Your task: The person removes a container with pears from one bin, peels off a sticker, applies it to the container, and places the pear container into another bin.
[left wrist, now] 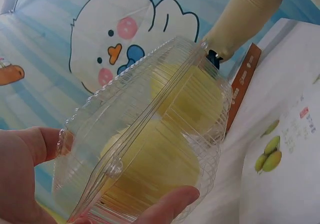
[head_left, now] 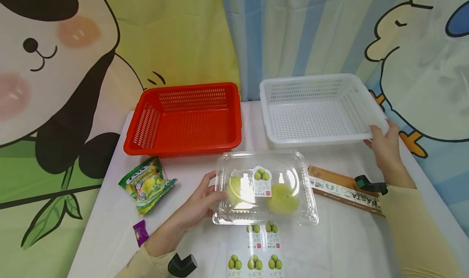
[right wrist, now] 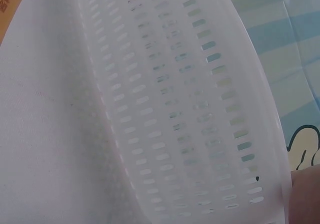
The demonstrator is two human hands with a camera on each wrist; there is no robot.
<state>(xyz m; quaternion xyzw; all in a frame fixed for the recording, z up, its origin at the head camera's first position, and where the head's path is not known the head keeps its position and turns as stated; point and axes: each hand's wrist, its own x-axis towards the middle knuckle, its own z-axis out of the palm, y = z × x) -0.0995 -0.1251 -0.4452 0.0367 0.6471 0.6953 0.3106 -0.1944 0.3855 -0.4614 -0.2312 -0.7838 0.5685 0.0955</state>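
Observation:
My left hand [head_left: 199, 200] grips the left end of a clear plastic clamshell box [head_left: 305, 188], fingers and thumb around its edge. Two round yellow-green fruits [head_left: 283, 198] lie inside, and a fruit label [head_left: 262, 182] sits on the lid. In the left wrist view the clamshell box [left wrist: 115, 168] appears tilted, with both fruits [left wrist: 150, 159] showing through its side. My right hand [head_left: 388, 147] holds the front right corner of the white basket [head_left: 311, 141], thumb over the rim. The right wrist view shows the slotted wall of that basket [right wrist: 195, 104]; most of the hand is hidden there.
A red basket [head_left: 183, 151] stands at the back left. A green snack bag [head_left: 147, 184] and a small purple packet [head_left: 141, 232] lie on the left. A pasta box [head_left: 344, 190] lies on the right, and a sheet of fruit stickers [head_left: 254, 253] at the front.

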